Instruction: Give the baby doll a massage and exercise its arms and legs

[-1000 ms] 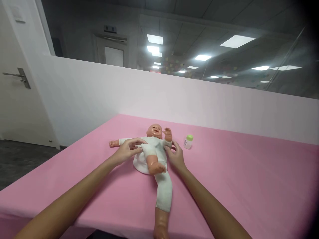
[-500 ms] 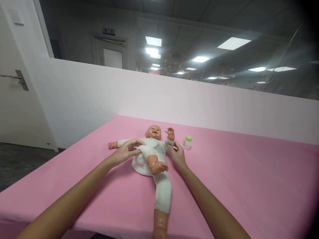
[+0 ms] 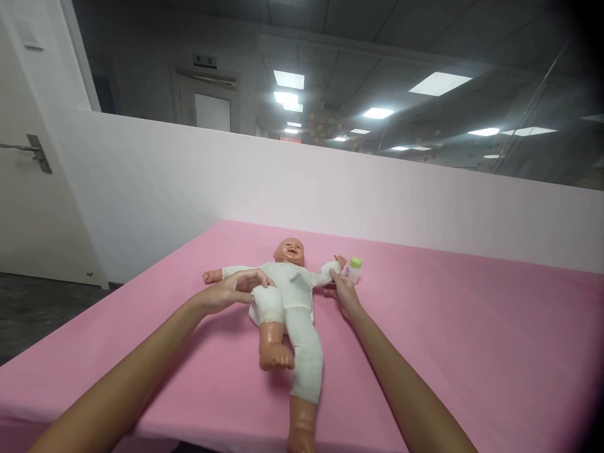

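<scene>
Doll [image 3: 287, 296] in a white suit lies on its back near the middle of the pink tabletop [image 3: 448, 340], with its head toward the white partition wall [image 3: 189, 182] and its legs toward the camera. One leg is bent, with the bare foot resting on the cloth; the other leg runs to the near edge of the tabletop, and its foot is cut off by the bottom of the picture.

The left hand [image 3: 226, 292] lies on the doll's side at the hip. Its fingers [image 3: 257, 275] are curved loosely over the white cloth, and it is hard to tell whether they pinch the cloth or only touch it. The right hand [image 3: 344, 292] is at the doll's outstretched arm. Its fingers seem to close on the sleeve near the wrist, but they are small and partly hidden behind the arm, so the grip is not certain.

A small white bottle with a green cap [image 3: 353, 269] stands upright just beside the doll's hand and the right hand; I cannot tell if it touches them. The print on the bottle is too small to read. Both forearms leave the picture at the bottom.
</scene>
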A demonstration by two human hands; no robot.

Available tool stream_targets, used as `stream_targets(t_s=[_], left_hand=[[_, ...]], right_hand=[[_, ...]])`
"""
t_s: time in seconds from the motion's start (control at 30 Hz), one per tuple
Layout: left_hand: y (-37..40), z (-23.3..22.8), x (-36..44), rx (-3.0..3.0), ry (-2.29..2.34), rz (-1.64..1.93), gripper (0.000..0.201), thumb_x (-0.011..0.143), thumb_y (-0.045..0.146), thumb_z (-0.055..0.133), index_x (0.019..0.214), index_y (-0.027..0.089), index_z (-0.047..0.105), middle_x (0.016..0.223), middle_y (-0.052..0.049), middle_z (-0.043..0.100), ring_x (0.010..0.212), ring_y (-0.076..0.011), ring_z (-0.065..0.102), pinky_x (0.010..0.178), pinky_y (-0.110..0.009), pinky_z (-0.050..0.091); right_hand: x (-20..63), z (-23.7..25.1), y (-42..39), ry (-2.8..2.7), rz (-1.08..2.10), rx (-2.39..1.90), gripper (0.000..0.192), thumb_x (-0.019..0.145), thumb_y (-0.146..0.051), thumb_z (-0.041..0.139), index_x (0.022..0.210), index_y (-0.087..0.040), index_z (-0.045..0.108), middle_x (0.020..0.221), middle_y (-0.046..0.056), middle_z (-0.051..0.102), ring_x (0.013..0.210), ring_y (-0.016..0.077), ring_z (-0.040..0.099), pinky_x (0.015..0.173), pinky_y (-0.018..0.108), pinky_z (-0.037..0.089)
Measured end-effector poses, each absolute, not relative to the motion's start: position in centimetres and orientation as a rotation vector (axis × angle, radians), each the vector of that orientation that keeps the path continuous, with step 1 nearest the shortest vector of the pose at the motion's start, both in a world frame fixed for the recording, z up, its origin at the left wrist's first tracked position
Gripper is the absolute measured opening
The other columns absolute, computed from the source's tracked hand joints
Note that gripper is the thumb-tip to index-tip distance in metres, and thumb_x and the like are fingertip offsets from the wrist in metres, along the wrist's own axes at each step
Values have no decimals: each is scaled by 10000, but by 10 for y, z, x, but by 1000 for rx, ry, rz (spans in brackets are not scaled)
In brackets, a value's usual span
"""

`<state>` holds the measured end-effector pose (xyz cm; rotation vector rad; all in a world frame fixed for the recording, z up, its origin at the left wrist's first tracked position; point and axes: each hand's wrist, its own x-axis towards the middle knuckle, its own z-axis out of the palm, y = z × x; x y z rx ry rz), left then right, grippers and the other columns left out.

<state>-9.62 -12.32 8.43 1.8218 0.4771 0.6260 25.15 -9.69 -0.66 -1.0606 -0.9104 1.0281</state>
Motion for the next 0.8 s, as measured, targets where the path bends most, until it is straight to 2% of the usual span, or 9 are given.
stream_targets(t_s=[0.1,0.2,0.37,0.47,0.8], left_hand=[[-123,87,-98,1775,418,548,304,741,256,779,1016,233,653,1276,-105,636,1181,-296,596,887,-359,533],[-124,90,-97,1796,381,507,276,688,277,810,937,242,697,1201,-100,675,1170,-328,594,909,-396,526],[-128,94,-97,1852,392,447,240,652,347,832,829,239,711,1114,-108,687,1135,-370,591,959,-466,506],[-127,95,-99,1895,378,378,217,680,363,817,806,240,690,1106,-105,670,1143,-366,576,995,-469,487],[-118,89,-101,1950,238,270,146,748,270,733,876,202,713,1056,-94,645,1080,-294,574,1006,-393,447]], right_hand=[[256,-5,-97,-880,1063,-1099,273,839,-434,754,828,-166,706,816,108,755,633,189,695,484,268,569],[259,-4,-98,-846,1089,-1127,246,838,-415,759,824,-178,697,732,88,733,552,167,652,464,272,569],[260,-2,-98,-803,1102,-1140,269,827,-377,774,999,-200,667,793,79,756,505,157,636,406,256,525],[261,-3,-98,-831,1127,-1120,321,847,-375,760,1084,-196,637,814,81,762,471,137,613,405,240,511],[265,1,-100,-915,1167,-1260,363,931,-471,663,1108,-157,619,769,100,749,471,138,614,441,242,544]])
